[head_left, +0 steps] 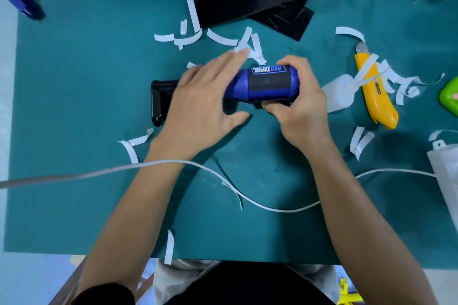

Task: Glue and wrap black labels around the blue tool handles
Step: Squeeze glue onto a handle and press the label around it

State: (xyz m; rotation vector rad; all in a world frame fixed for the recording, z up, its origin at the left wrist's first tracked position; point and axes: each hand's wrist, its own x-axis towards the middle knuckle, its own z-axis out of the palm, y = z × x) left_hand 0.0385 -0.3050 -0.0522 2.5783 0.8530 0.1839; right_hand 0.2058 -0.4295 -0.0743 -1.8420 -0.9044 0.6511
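On desk [74, 106], centre: blue handle [241, 86], black label [269, 82] wrapped round. Right hand [302, 106], 3 o'clock, grips its end; left hand [200, 99], 9 o'clock, fingers spread straight. Judgement: roll handle, pressing seam down firmly.

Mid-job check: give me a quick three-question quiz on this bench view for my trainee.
1. True or false: the black printed label is already wrapped around the blue plastic tool handle.
2. Fill the gap: the ___ hand grips the handle's end nearer the yellow utility knife.
3. Where does the stack of spare black label sheets lie?
A. At the far side of the green cutting mat
B. On the person's lap
C. Under the knife

Key: 1 true; 2 right, since the right hand curls round that end; 3 A.
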